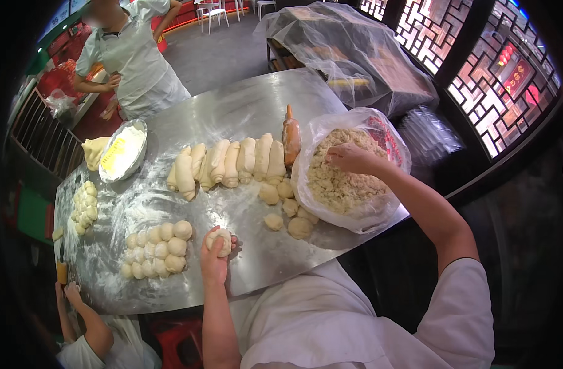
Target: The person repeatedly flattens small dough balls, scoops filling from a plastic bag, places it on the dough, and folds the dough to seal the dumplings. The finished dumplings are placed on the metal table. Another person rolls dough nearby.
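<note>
My left hand holds a round piece of dough just above the table's front edge, thumb laid across its top. Over to the right, my right hand reaches into a large clear plastic bag, its bunched fingers at the crumbly pale filling. Whether filling is pinched in them is hidden. The open bag stands on the steel table. Left of the bag lie several loose dough pieces. Rows of round dough balls sit left of my left hand.
Rolled dough logs lie mid-table beside a wooden rolling pin. A bowl of flour stands far left, near smaller dough pieces. Two people are close: one standing across the table, another at lower left. Plastic covers a rack behind.
</note>
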Demonstrator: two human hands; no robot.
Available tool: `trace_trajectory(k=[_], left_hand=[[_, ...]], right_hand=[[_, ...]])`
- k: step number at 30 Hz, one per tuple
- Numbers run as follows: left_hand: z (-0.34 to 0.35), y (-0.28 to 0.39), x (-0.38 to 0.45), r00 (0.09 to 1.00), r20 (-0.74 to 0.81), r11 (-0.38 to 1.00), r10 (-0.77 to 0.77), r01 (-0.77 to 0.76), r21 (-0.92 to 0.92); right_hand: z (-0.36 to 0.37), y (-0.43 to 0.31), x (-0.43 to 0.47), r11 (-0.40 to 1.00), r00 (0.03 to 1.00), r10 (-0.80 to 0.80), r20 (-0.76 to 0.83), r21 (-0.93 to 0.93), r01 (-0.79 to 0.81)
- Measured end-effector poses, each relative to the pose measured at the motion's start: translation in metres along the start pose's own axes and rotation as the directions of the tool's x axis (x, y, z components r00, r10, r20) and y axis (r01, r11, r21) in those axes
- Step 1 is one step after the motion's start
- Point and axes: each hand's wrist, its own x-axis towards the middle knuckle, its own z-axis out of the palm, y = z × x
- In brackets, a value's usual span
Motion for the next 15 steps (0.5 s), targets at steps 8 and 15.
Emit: trace_trajectory(k=[8,15], left_hand=[[0.010,0.003,0.007,1.000,0.019,1.000,-0.013,0.013,0.014],[0.006,0.001,0.004,1.000,0.012,1.000,0.007,-0.007,0.015]], right_hand=[[0.033,0.052,0.060,0.978,0.879,-0.138,-0.458,-0.201,0.049],[0.042,0.012,0.042,0.968,0.967,-0.225,-0.120,0.089,0.236]])
